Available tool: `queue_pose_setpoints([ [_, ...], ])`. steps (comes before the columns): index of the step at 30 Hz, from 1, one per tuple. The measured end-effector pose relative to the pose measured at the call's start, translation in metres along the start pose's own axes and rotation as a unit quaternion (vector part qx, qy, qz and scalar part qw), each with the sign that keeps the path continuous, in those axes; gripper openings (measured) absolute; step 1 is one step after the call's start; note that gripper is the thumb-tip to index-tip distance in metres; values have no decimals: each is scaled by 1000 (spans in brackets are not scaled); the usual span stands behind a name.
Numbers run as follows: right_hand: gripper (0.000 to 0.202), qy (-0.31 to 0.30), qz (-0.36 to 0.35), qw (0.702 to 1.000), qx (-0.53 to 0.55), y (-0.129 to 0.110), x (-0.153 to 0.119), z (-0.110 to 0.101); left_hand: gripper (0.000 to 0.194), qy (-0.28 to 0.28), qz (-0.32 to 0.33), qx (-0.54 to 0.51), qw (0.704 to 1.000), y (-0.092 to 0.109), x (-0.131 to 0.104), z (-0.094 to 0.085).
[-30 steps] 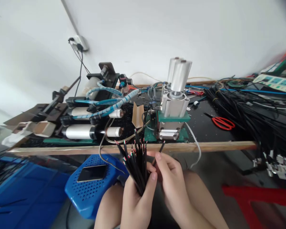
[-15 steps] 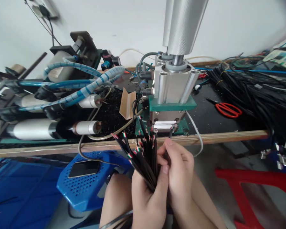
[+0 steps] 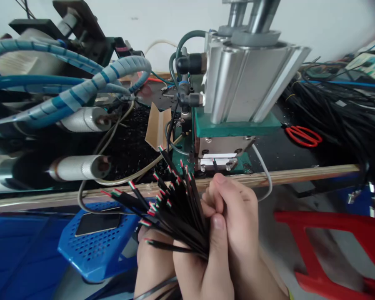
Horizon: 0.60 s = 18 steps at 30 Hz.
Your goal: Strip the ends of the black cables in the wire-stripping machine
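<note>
A bundle of black cables fans out from my left hand, which is closed round it. Red, green and white wire ends show at the cable tips. My right hand, beside the left, pinches a single black cable between thumb and finger. That cable's tip points up at the narrow slot of a pneumatic press, where pale strips line the jaws. I cannot tell whether the tip is inside the slot. Above the jaws sit a green plate and a silver cylinder block.
Left on the bench stand white cylinders and blue wrapped hoses. A folded cardboard piece lies by the press. Red-handled scissors and black cables are right. Below are a blue stool with a phone and a red stool.
The view has moved closer to the press. The cable bundle has spread and tilted left. The right hand's cable tip now shows in front of the press slot, left of where it was.
</note>
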State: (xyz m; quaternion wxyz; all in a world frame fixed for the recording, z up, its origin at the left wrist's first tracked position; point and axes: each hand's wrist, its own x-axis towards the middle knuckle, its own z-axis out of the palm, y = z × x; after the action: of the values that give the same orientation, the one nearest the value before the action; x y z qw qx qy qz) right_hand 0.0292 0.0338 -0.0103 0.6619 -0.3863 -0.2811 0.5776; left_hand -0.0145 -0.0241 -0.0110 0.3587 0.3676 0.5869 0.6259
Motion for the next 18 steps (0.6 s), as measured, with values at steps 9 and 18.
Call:
queue_pose_setpoints([
  [9,57,19,17,1000,-3,-8,5,6,24,40,32,29,998,-6,4,5],
  [18,57,25,26,999,-5,-9,7,7,19,30,-13,63,997,-3,5,-5],
])
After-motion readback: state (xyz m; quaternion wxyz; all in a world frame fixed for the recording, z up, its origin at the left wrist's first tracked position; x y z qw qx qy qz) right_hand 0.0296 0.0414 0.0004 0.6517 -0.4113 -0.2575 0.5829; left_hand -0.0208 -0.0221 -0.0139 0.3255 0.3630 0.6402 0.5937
